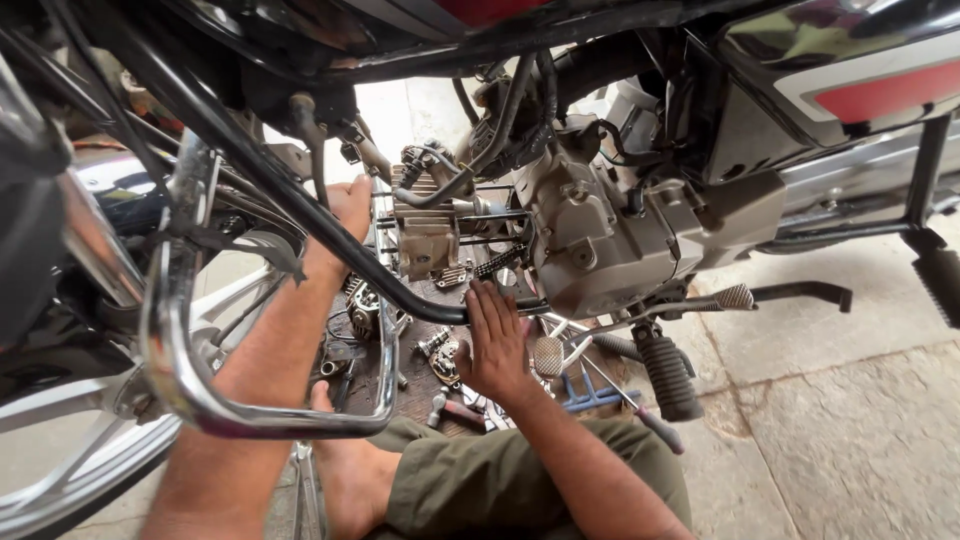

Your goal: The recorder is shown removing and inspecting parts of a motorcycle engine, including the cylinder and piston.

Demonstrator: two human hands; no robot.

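A person sitting on the ground works under a motorcycle, both bare arms reaching up into its frame. The left hand (345, 215) is raised at about ten o'clock from the picture's middle, pressed against the finned cylinder block (425, 235) that sits pulled forward on its long studs; its fingers go behind the block and a black frame tube (300, 215), so whether they are spread or gripping cannot be told. The right hand (497, 340) lies just below centre, at six o'clock from the block, palm down with the fingers straight and close together, their tips touching the black tube beneath the grey engine case (600, 250). The case fills the middle, at three o'clock from the block. A chrome crash guard (200, 400) loops across the lower left, in front of the left forearm. Loose parts and hand tools (580, 385) lie scattered on a board near the right wrist, and a ribbed black footpeg (668, 375) hangs at four o'clock.
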